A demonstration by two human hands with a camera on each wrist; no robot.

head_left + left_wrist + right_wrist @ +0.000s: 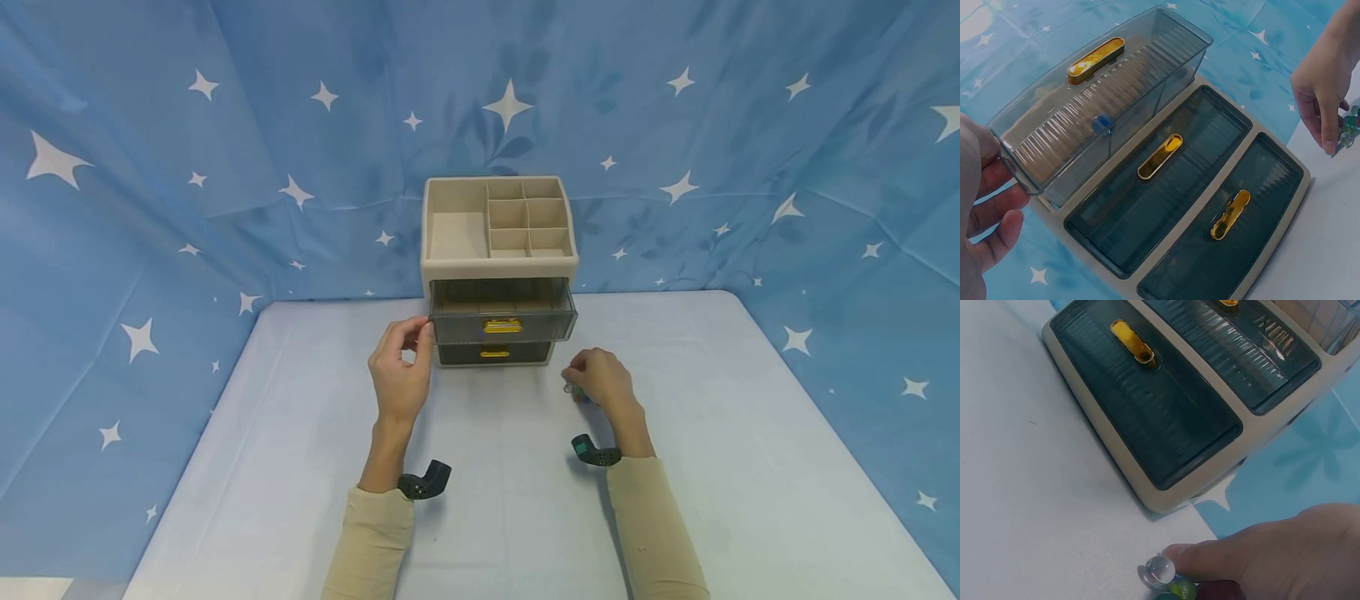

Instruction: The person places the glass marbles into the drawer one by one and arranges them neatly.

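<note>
My left hand (400,367) grips the left front corner of the pulled-out top drawer (1035,125), a clear smoky box with a gold handle. Inside it, a blue marble (1102,123) shows through the wall. Off the right side of the small cream cabinet (1166,499), my right hand (602,379) reaches low over the table. Its thumb tip is right at a clear marble (1160,570). Beside that are a green marble (1182,589) and something dark red under the thumb. The other fingers are mostly hidden in the right wrist view, and I cannot tell whether they pinch a marble.
Two lower drawers with gold handles are closed, the middle drawer (1154,181) above the bottom drawer (1229,225). On top of the cabinet is a divided tray (457,237). A white-covered table (300,500) lies under everything, backed by a blue star-print cloth (262,133).
</note>
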